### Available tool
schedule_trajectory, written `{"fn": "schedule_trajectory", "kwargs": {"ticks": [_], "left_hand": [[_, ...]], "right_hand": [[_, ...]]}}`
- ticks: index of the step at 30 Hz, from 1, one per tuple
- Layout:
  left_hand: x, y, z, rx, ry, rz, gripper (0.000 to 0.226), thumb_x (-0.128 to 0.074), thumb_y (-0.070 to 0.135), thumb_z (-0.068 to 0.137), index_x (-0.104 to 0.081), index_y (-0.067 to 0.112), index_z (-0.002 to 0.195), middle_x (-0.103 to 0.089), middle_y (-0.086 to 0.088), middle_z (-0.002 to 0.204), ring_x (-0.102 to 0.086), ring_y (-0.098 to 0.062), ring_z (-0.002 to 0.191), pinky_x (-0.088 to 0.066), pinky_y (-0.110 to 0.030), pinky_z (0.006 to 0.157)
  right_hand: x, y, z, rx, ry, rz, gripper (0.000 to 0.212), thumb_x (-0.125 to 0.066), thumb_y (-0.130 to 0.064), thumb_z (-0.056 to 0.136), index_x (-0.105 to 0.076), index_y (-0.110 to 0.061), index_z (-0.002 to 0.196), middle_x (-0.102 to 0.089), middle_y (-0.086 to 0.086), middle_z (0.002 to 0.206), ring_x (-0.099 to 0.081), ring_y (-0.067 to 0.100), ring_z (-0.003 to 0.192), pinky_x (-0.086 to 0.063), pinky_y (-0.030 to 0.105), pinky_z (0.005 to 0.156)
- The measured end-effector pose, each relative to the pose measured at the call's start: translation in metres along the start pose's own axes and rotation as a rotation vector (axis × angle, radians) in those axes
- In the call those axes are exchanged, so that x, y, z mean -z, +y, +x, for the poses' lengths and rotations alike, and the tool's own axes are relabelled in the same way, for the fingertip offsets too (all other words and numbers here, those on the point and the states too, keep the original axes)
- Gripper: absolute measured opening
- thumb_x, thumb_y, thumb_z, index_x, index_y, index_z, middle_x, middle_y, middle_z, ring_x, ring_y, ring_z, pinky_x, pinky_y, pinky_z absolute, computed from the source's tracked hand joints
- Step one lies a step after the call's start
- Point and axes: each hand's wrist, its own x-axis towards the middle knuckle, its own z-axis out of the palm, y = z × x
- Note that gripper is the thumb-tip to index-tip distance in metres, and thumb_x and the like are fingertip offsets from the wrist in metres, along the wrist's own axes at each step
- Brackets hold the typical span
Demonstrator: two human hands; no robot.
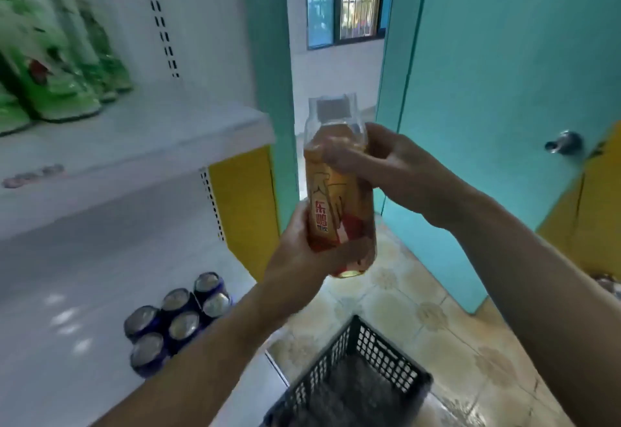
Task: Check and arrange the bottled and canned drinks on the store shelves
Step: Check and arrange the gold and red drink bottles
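Two hands hold the amber bottle (336, 205): left hand (299, 255) grips its base, right hand (389, 164) fingers (341, 158) curl round its shoulder.

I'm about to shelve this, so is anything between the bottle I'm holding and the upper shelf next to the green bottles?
Nothing visible. The bottle, gripped by the left hand low and the right hand high, has open air toward the upper shelf, whose surface right of the green bottles is bare.
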Motion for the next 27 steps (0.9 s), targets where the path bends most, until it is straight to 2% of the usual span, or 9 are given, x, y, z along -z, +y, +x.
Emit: {"fn": "schedule_trajectory", "kwargs": {"ticks": [4,7,10,11,13,16,19,22,27], "left_hand": [[-0.064,-0.100,0.035,0.201,0.058,0.021,0.064,-0.085,-0.001,0.071,-0.050,0.019,0.120,-0.071,-0.007,0.102,-0.071,-0.014,0.089,-0.058,-0.025,0.074],[-0.091,-0.174,0.041,0.324,0.068,0.093,0.070,-0.087,0.011,0.067,-0.048,0.021,0.124,-0.071,-0.008,0.107,-0.071,-0.022,0.098,-0.059,-0.036,0.084],[-0.117,-0.246,0.041,0.506,-0.008,0.185,0.070,-0.087,0.019,0.075,-0.046,0.032,0.130,-0.067,0.008,0.116,-0.066,-0.006,0.103,-0.053,-0.026,0.088],[-0.123,-0.271,0.041,0.552,-0.024,0.224,0.071,-0.086,0.023,0.077,-0.044,0.035,0.134,-0.063,0.013,0.121,-0.062,-0.002,0.107,-0.051,-0.026,0.091],[-0.129,-0.325,0.039,0.634,-0.014,0.334,0.075,-0.082,0.034,0.080,-0.040,0.032,0.142,-0.055,0.016,0.131,-0.055,-0.003,0.115,-0.046,-0.029,0.098],[-0.130,-0.406,0.029,0.808,0.008,0.498,0.063,-0.072,0.040,0.087,-0.044,0.027,0.142,-0.052,0.009,0.139,-0.052,-0.010,0.120,-0.044,-0.033,0.101],[-0.132,-0.482,0.011,0.937,-0.029,0.562,0.055,-0.067,0.040,0.091,-0.048,0.025,0.140,-0.053,0.006,0.138,-0.055,-0.013,0.120,-0.045,-0.034,0.102],[-0.135,-0.554,-0.004,1.015,-0.050,0.583,0.052,-0.066,0.040,0.091,-0.050,0.023,0.138,-0.058,0.005,0.133,-0.058,-0.015,0.116,-0.047,-0.037,0.101],[-0.134,-0.645,-0.022,1.083,-0.100,0.641,0.047,-0.063,0.043,0.092,-0.052,0.025,0.134,-0.060,0.008,0.127,-0.059,-0.015,0.114,-0.047,-0.038,0.099]], "right_hand": [[0.038,0.113,0.002,-0.147,-0.095,-0.093,0.067,-0.076,-0.073,0.066,-0.067,-0.028,0.115,-0.072,-0.011,0.107,-0.068,0.009,0.100,-0.058,0.039,0.092],[0.039,0.188,-0.005,-0.273,-0.155,-0.197,0.083,-0.071,-0.080,0.052,-0.069,-0.027,0.115,-0.074,-0.007,0.106,-0.069,0.015,0.099,-0.056,0.042,0.092],[0.021,0.272,-0.023,-0.393,-0.248,-0.283,0.062,-0.079,-0.069,0.062,-0.071,-0.022,0.101,-0.072,-0.007,0.089,-0.067,0.013,0.085,-0.054,0.034,0.077],[0.011,0.301,-0.032,-0.415,-0.269,-0.337,0.057,-0.080,-0.066,0.066,-0.071,-0.021,0.100,-0.072,-0.005,0.089,-0.067,0.016,0.084,-0.052,0.035,0.075],[-0.012,0.359,-0.053,-0.448,-0.331,-0.431,0.056,-0.078,-0.066,0.070,-0.070,-0.024,0.107,-0.072,-0.004,0.097,-0.066,0.018,0.087,-0.051,0.033,0.072],[-0.053,0.451,-0.085,-0.487,-0.404,-0.558,0.059,-0.074,-0.063,0.077,-0.063,-0.029,0.125,-0.067,-0.007,0.115,-0.064,0.018,0.094,-0.041,0.029,0.064],[-0.097,0.545,-0.112,-0.512,-0.458,-0.595,0.060,-0.072,-0.060,0.083,-0.060,-0.029,0.133,-0.064,-0.009,0.125,-0.064,0.017,0.101,-0.046,0.027,0.070],[-0.152,0.627,-0.136,-0.504,-0.560,-0.634,0.053,-0.067,-0.057,0.088,-0.060,-0.028,0.132,-0.064,-0.005,0.122,-0.066,0.022,0.099,-0.055,0.034,0.078],[-0.238,0.725,-0.174,-0.516,-0.743,-0.723,0.040,-0.059,-0.046,0.095,-0.057,-0.014,0.119,-0.060,0.009,0.119,-0.065,0.037,0.103,-0.049,0.040,0.083]]}}
